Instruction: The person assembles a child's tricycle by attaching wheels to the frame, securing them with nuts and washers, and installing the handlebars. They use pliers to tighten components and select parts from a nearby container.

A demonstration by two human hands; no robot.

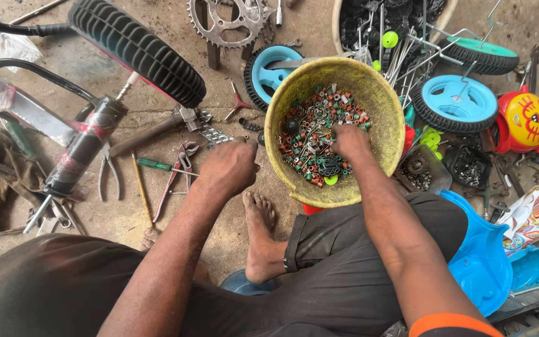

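Down in the yellow basin (382,103), right hand (349,141) grips small hardware (310,134) (left hand (227,167) clenched beside).

Yellow bowl (382,106), blue wheels (458,100)

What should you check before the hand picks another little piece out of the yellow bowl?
1. Right hand inside the yellow bowl, fingers down among the small parts: ok.
2. Grip on one piece: cannot tell, the fingers hide it.
3. Left hand out of the bowl, beside its rim, closed in a loose fist: ok; whether it holds something cannot tell.
4. Bowl steady: cannot tell, it seems propped against the knee, not flat.
5. Bare foot away from sharp tools: not ok, pliers and a screwdriver lie close on the floor.
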